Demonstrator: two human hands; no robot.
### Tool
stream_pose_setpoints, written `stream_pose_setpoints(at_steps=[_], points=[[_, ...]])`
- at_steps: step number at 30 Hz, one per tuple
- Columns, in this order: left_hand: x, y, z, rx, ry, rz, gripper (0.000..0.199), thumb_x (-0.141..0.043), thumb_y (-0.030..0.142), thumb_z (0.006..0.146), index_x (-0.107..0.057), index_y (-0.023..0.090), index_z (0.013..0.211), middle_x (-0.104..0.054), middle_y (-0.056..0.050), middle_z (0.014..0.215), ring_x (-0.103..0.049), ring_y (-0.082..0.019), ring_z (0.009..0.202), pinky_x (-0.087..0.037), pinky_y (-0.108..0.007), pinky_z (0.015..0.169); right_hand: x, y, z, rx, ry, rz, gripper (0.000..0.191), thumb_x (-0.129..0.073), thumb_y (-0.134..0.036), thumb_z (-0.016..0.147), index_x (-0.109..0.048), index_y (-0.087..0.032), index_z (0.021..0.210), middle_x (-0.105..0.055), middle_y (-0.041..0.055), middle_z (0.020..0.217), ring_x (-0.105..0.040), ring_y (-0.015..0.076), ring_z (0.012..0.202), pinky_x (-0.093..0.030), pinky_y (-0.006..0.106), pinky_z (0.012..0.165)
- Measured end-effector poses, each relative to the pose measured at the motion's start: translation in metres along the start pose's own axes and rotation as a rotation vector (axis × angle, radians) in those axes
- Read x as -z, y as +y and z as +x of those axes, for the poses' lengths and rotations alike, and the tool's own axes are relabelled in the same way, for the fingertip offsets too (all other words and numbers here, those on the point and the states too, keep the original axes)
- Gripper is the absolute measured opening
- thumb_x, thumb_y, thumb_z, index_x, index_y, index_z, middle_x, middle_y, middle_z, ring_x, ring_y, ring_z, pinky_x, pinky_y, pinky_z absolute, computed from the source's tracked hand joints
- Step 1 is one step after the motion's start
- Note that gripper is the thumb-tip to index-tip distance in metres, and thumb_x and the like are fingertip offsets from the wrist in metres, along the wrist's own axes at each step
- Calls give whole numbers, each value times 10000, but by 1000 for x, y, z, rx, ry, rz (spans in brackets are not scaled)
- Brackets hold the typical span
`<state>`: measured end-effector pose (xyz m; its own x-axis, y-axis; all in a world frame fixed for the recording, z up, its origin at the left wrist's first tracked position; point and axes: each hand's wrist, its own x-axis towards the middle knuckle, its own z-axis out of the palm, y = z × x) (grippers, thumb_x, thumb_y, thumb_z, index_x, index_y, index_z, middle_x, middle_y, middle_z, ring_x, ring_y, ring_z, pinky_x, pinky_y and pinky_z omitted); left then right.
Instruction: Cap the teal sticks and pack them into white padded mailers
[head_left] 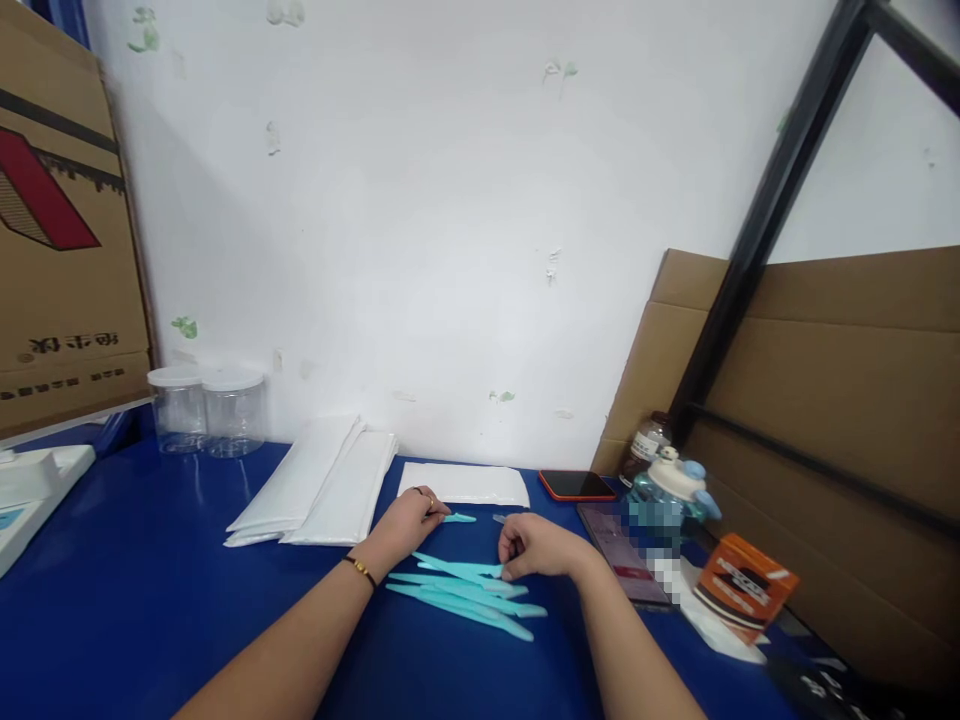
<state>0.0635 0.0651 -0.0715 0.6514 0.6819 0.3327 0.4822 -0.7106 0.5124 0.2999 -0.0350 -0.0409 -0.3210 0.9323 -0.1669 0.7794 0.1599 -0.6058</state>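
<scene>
My left hand [415,518] pinches a teal eyebrow razor [460,518] just in front of a white packet; part of the razor is hidden by the fingers. Several more teal razors [469,606] lie fanned in a loose pile on the blue table [442,680], below and between my hands. With curled fingers, my right hand [541,547] grips the right end of the uppermost razor [457,568] on the pile. A small clear piece [499,518] shows just behind the right knuckles; whether the hand touches it I cannot tell.
White padded packets [315,485] lie left of the hands, another packet [465,484] by the wall. Two clear jars [234,415] stand at back left. A phone [576,486], a dark flat box [622,555], a teal bottle [667,490] and an orange box [746,588] occupy the right.
</scene>
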Motion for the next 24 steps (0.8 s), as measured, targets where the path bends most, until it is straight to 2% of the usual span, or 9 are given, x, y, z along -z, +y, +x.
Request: stream_pose_setpoints(at_steps=[3, 5, 7, 9, 12, 18, 21, 24], points=[[7, 8, -1, 35, 44, 19, 270, -470, 299, 839, -661, 193, 998, -641, -56, 988, -558, -181, 951, -399, -264, 866, -1, 6, 2, -39, 49, 32, 168, -722, -253, 584, -653, -149, 696, -554, -38, 561, -467, 80, 506, -309, 175, 448], [13, 18, -3, 12, 59, 20, 328, -401, 361, 876, -660, 196, 990, -646, -58, 986, -556, -183, 950, -397, -266, 853, -1, 7, 2, -40, 106, 77, 158, -708, -246, 604, -642, -150, 711, -564, -34, 577, -477, 83, 523, -327, 173, 465], [16, 28, -6, -47, -3, 18, 346, -398, 414, 874, -674, 217, 942, -662, -40, 961, -566, -177, 918, -397, -254, 816, -1, 6, 3, -19, 187, 116, 145, -695, -242, 624, -633, -150, 716, -567, -32, 587, -478, 85, 538, -340, 174, 483], [16, 34, -8, -92, -114, 37, 296, -468, 424, 835, -684, 232, 903, -679, -20, 920, -584, -170, 862, -395, -238, 761, -1, 3, 4, 6, 260, 135, 131, -684, -244, 641, -627, -151, 713, -572, -28, 596, -479, 87, 550, -347, 176, 494], [13, 36, -7, -76, -200, 135, 239, -521, 392, 800, -691, 229, 838, -694, -17, 851, -601, -174, 792, -384, -237, 694, -1, 4, 4, -1, 299, 127, 121, -681, -242, 646, -627, -150, 702, -587, -20, 601, -488, 92, 553, -349, 179, 495], [21, 24, -5, 70, -132, 308, 246, -488, 346, 806, -692, 219, 858, -681, -48, 909, -600, -199, 842, -390, -271, 731, 10, 19, -1, -115, 338, 21, 64, -671, -158, 636, -641, -146, 691, -632, 12, 656, -545, 116, 598, -379, 190, 531], [25, 18, -7, 89, -96, 288, 238, -534, 325, 762, -671, 243, 939, -661, -29, 906, -581, -191, 865, -395, -261, 742, 12, 12, -5, -50, 419, -49, 153, -723, -235, 609, -660, -161, 727, -622, 22, 776, -547, 126, 676, -392, 197, 573], [25, 15, -7, 90, -61, 251, 267, -586, 302, 707, -657, 248, 959, -643, -17, 891, -565, -189, 883, -395, -252, 748, 7, -1, -5, 46, 298, -57, 243, -757, -332, 576, -679, -182, 751, -603, 8, 807, -532, 122, 687, -384, 191, 569]])
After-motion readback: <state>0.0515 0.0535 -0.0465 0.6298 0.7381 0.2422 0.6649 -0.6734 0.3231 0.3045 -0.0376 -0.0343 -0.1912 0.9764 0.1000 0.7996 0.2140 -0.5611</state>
